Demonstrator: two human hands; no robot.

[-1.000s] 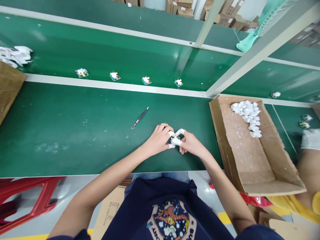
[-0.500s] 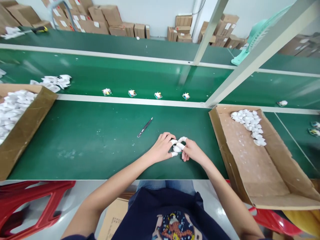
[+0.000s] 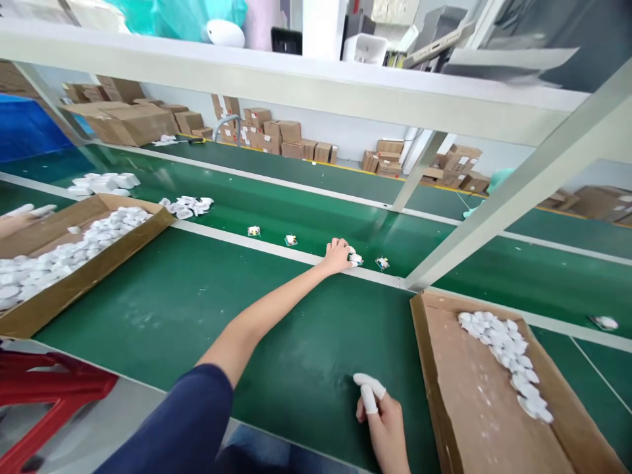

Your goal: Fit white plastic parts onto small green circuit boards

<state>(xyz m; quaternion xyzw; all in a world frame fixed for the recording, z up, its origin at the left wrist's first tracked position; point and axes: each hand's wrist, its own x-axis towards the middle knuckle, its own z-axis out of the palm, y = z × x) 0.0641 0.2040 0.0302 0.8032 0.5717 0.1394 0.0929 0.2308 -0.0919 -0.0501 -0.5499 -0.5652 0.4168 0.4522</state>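
Note:
Reaching across the bench, my left hand has its capped fingertips closed on a small circuit board with white parts, at the pale rail. Another circuit board lies just to its right, and two more, including this one, sit to the left on the green belt. Low over the near bench, my right hand has its white-capped thumb and index finger drawn together. A faint dark smear shows at those fingertips; what they hold, if anything, is too blurred to name.
A cardboard tray with white pieces stands on the right, beside a slanting metal post. Another cardboard tray full of white pieces is at left, near another person's hand. An overhead shelf spans the top.
My hands have parted from the small white piece they held together. The left has reached forward to a circuit board; the right has drawn back. The tweezers no longer show on the bench. The view has tilted up.

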